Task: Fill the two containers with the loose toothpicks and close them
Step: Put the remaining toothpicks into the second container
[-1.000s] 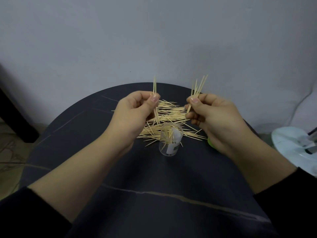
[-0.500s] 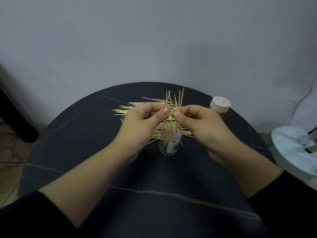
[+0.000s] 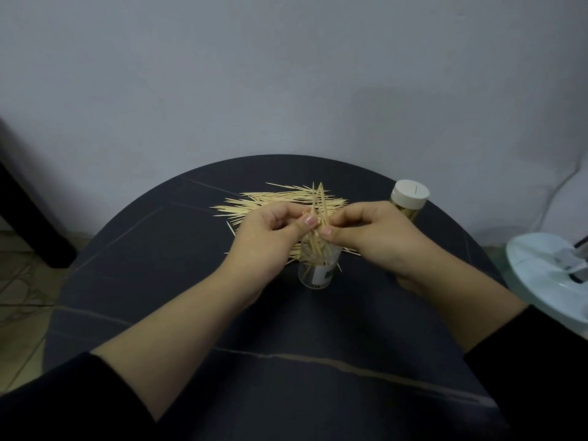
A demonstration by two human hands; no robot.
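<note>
Fingers [image 3: 310, 221] of left hand [image 3: 270, 238], right hand [image 3: 377, 238] tight on wooden toothpicks [image 3: 319, 198] over clear cylinder [image 3: 318, 276]

A: How is the light?
B: Dim, cool and soft; the wall [image 3: 286, 74] is evenly grey, darker toward the corners.
A: And sharpness?
B: Slightly soft. The surface [image 3: 143, 249] bows from wide-angle distortion; shadows on it are faint and diffuse.

label [image 3: 324, 275] on clear container [image 3: 313, 280], white with dark patch, no readable text
</note>
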